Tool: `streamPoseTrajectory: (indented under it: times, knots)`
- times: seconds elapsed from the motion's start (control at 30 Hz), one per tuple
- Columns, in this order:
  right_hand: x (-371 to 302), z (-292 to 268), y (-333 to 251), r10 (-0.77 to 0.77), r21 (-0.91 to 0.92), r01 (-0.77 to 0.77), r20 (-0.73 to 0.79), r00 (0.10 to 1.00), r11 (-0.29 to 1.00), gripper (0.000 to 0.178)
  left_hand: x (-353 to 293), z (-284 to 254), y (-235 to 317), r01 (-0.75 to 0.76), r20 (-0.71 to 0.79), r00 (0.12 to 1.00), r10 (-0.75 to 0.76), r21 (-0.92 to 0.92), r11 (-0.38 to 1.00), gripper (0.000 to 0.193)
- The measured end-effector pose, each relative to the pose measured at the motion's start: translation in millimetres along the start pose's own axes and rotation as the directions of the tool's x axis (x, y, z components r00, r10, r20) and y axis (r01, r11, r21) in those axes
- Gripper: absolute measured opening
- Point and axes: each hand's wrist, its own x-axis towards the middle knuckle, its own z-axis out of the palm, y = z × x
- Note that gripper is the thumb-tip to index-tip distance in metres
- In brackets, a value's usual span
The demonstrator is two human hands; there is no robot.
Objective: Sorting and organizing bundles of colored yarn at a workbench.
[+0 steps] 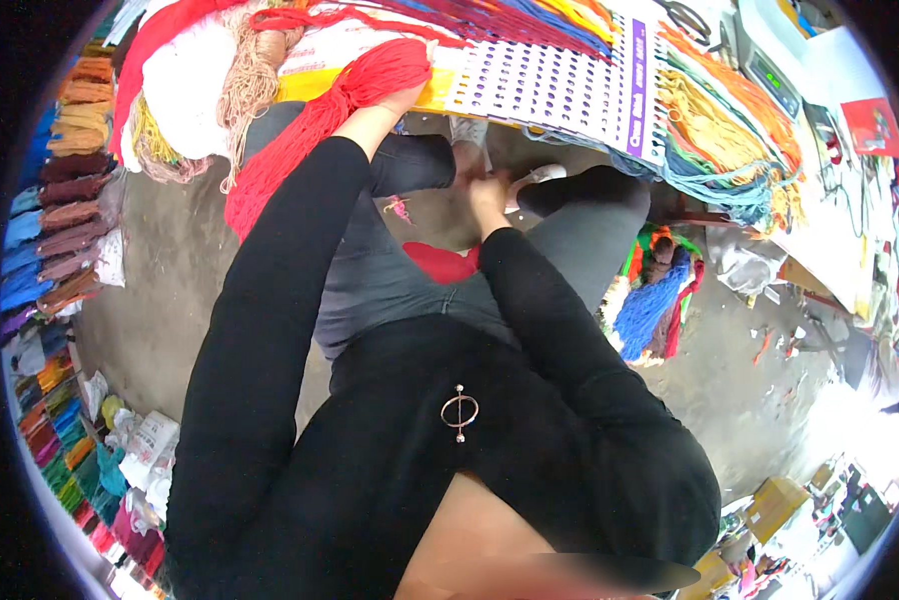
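A thick hank of bright red yarn (300,145) hangs over the near edge of the worktable, its upper end spread across the table's edge. My left hand (400,100) is closed around that upper end, with most of its fingers hidden by the strands. Lower down, beneath the table edge and between my knees, is my right hand (487,195), close to my foot and a white shoe (540,175). Its fingers are small and unclear. Beside the red hank on the tabletop lies a white card with rows of holes (555,80) and a purple strip.
Orange, yellow and teal yarn bundles (735,140) lie right of the card. Farther right stands a digital scale (770,75). A beige hank (258,65) drapes at the left. Blue yarn (652,310) sits low beside my right knee. Coloured hanks (75,190) line the left side.
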Motion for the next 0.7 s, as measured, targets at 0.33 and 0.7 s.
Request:
streamPoseTrajectory:
  times: [0.33,0.7]
  knots:
    - [-123,-101,-153,-0.286,0.175,0.272,0.061,0.956,0.946,0.029,-60,-93,-36,0.128,0.280,0.925,-0.256,0.406,0.905,0.029]
    - [-64,-95,-127,0.071,0.348,-0.103,0.103,0.992,0.932,0.026,-57,-50,-38,0.191,0.079,0.973,-0.218,0.255,0.948,0.041]
